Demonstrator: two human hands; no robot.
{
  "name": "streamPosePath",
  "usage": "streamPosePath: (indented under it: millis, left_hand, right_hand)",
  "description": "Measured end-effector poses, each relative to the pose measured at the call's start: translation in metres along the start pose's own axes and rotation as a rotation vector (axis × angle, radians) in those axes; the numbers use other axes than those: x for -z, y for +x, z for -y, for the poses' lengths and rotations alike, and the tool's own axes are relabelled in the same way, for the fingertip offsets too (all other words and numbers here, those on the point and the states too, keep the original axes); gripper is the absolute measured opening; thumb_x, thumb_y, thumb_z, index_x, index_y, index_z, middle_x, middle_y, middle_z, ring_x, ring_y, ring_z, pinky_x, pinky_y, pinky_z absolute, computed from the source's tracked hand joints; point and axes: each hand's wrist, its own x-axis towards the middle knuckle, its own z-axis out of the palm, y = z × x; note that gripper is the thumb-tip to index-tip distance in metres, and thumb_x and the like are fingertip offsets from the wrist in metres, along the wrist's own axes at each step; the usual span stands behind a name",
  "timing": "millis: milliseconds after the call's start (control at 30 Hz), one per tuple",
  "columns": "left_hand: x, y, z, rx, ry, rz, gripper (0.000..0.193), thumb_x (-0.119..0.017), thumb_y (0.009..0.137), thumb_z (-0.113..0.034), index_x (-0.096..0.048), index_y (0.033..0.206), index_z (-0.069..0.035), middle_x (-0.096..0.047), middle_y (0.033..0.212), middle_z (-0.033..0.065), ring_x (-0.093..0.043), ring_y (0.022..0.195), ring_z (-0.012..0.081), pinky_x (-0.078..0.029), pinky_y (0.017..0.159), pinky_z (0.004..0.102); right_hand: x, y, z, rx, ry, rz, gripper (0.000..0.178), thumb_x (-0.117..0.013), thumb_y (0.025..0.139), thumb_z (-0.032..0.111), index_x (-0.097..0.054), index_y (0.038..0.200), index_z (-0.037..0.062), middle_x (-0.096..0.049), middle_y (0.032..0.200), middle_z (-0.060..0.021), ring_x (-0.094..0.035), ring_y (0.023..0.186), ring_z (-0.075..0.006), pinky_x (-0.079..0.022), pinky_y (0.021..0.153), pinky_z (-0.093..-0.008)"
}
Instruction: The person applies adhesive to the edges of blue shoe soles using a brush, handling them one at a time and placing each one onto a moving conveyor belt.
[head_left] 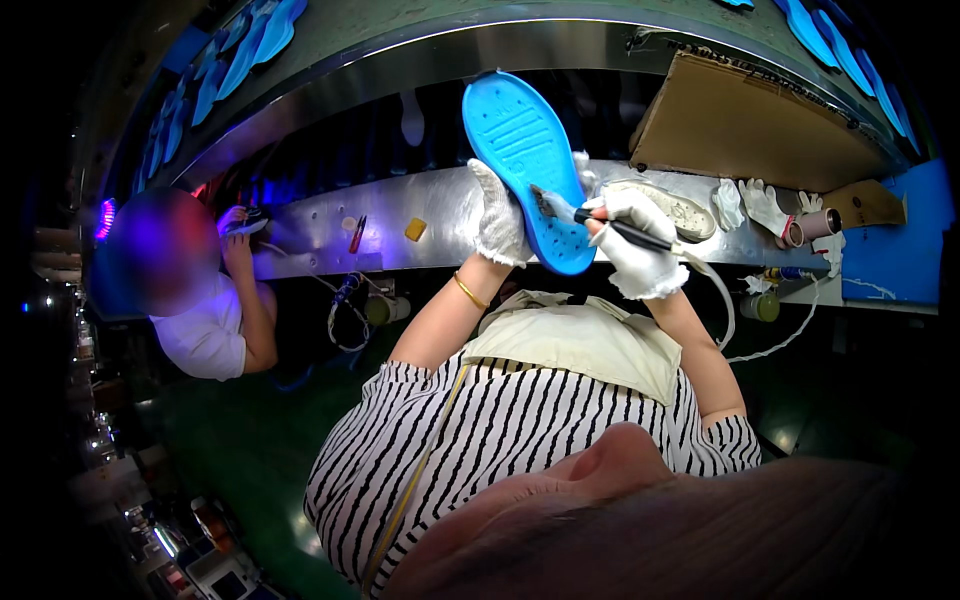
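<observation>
Two snug grips (both gloved): left hand (498, 218) round blue sole (530, 160), right hand (640, 260) tight on brush (632, 234).

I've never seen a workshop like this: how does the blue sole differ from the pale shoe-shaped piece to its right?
The blue sole is bright blue; the pale shoe-shaped piece is off-white. The blue sole is held up by the left hand, while the pale shoe-shaped piece lies on the metal bench. Both have a long, rounded outline.
</observation>
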Motion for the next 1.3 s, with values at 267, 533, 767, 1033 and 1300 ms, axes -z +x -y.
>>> streamPosePath:
  millis: [267, 533, 767, 1033, 1300]
  left_hand:
    - [-0.005, 0.02, -0.021, -0.166, -0.091, 0.13, 0.129, -0.034, 0.055, -0.098, -0.04, 0.135, 0.003, -0.054, 0.125, 0.0177, -0.059, 0.107, 0.0311, -0.037, 0.108, 0.0496]
    - [-0.003, 0.031, -0.036, -0.177, -0.103, 0.382, 0.129, -0.044, 0.052, -0.095, -0.038, 0.14, -0.001, -0.05, 0.133, 0.0211, -0.056, 0.115, 0.0347, -0.034, 0.111, 0.0522]
    - [-0.011, 0.033, -0.049, -0.114, 0.438, 0.279, 0.125, -0.047, 0.054, -0.092, -0.039, 0.139, 0.0, -0.054, 0.128, 0.0253, -0.061, 0.11, 0.037, -0.055, 0.089, 0.0488]
    - [-0.017, 0.046, -0.057, 0.105, 0.79, 0.227, 0.124, -0.049, 0.054, -0.091, -0.041, 0.139, -0.001, -0.061, 0.117, 0.0257, -0.066, 0.102, 0.0324, -0.056, 0.087, 0.0445]
    - [-0.02, 0.058, -0.059, 0.23, 0.942, -0.029, 0.09, -0.051, 0.078, -0.076, -0.048, 0.134, -0.006, -0.064, 0.111, 0.0184, -0.067, 0.091, 0.0252, -0.058, 0.08, 0.0381]
  right_hand:
    - [-0.001, 0.003, 0.016, -0.159, 0.089, 0.061, 0.009, -0.068, 0.082, -0.004, -0.063, 0.088, 0.0004, -0.067, 0.097, -0.0101, -0.064, 0.086, -0.0127, -0.054, 0.077, -0.0282]
    - [0.004, 0.003, 0.005, -0.33, 0.519, 0.152, 0.014, -0.067, 0.082, -0.002, -0.061, 0.093, 0.0013, -0.064, 0.097, -0.0091, -0.062, 0.081, -0.0135, -0.053, 0.073, -0.0275]
    - [0.008, 0.014, 0.015, -0.034, -0.099, 0.183, 0.023, -0.067, 0.073, -0.006, -0.059, 0.094, 0.0011, -0.064, 0.095, -0.0092, -0.062, 0.078, -0.0126, -0.053, 0.073, -0.0267]
    - [0.038, 0.026, 0.004, -0.438, 0.275, 0.429, 0.012, -0.067, 0.075, 0.004, -0.063, 0.087, 0.0021, -0.064, 0.094, -0.0076, -0.06, 0.08, -0.0126, -0.051, 0.072, -0.0269]
    - [0.015, 0.023, 0.012, -0.1, -0.205, 0.404, 0.012, -0.065, 0.073, 0.002, -0.059, 0.083, 0.0045, -0.062, 0.087, -0.0039, -0.058, 0.083, -0.0127, -0.048, 0.077, -0.0275]
